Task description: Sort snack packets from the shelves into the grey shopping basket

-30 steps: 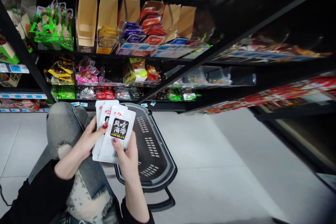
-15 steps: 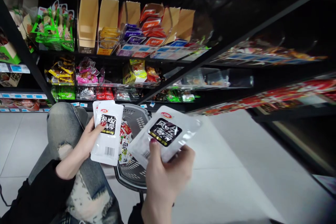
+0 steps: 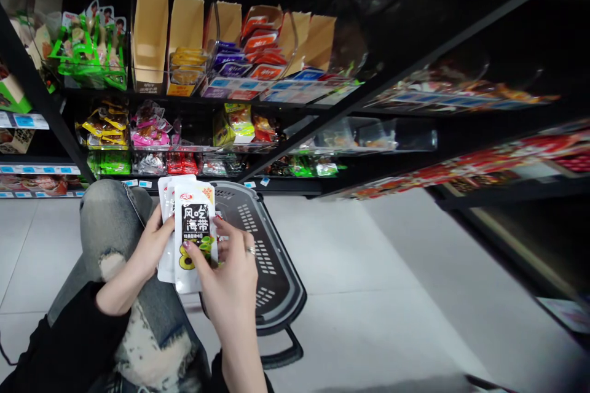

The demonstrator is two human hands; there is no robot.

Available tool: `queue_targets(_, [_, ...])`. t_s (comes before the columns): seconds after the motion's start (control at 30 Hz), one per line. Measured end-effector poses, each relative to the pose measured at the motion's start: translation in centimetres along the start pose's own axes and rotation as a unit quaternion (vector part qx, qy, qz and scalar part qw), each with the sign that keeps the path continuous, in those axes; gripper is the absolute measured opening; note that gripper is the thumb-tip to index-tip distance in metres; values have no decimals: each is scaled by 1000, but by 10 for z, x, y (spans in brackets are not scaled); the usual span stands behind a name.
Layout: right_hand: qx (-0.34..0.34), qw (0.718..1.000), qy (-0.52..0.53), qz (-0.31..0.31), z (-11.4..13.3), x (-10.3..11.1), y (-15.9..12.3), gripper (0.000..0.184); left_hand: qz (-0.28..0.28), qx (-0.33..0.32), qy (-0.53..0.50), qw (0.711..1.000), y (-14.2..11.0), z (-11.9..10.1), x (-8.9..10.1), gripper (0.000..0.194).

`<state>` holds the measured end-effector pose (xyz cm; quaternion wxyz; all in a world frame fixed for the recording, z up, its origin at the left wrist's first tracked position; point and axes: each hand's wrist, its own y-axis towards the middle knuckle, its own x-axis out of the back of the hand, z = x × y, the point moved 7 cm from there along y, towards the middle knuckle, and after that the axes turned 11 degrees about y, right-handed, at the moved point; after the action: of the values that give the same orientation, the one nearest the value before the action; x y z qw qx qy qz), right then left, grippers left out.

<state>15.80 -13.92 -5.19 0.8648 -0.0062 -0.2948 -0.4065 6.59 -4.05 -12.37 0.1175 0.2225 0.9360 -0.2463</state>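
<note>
My left hand (image 3: 150, 249) is closed on white snack packets (image 3: 166, 261), held upright in a small overlapping stack above the shopping basket's near-left side. In front of them is another white snack packet (image 3: 197, 193), with a black label, white characters and a green and yellow picture. My right hand (image 3: 233, 279) pinches this front packet, thumb on its face and fingers at its right edge. Below the hands stands a grey shopping basket (image 3: 288, 276) with a black handle. The packets and my right hand largely hide the goods inside it.
Ahead, black shelves carry cardboard boxes (image 3: 151, 37) and clear bins of bagged snacks. Green packs (image 3: 87, 52) sit at upper left, pink ones (image 3: 150, 126) lower. A shelf upright (image 3: 318, 135) slants across the middle. My bent knee (image 3: 106, 212) is left of the basket.
My right hand has moved left, bringing its packet in front of the left hand's stack. The side facing me now shows a coloured picture. More of the basket and its handle is visible.
</note>
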Motion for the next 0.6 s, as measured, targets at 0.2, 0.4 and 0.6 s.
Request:
queue_targets(0.2, [-112, 989, 97, 2, -14, -4, 0, 56, 2, -1, 7, 1000, 1, 3, 1, 51])
queue_targets(0.4, [-106, 972, 209, 21, -27, -5, 0, 32, 1, -7, 10, 1000, 0, 2, 2, 52])
queue_targets(0.6, [-191, 899, 394, -5, -61, -6, 7, 43, 9, 48, -17, 999, -3, 6, 1, 47])
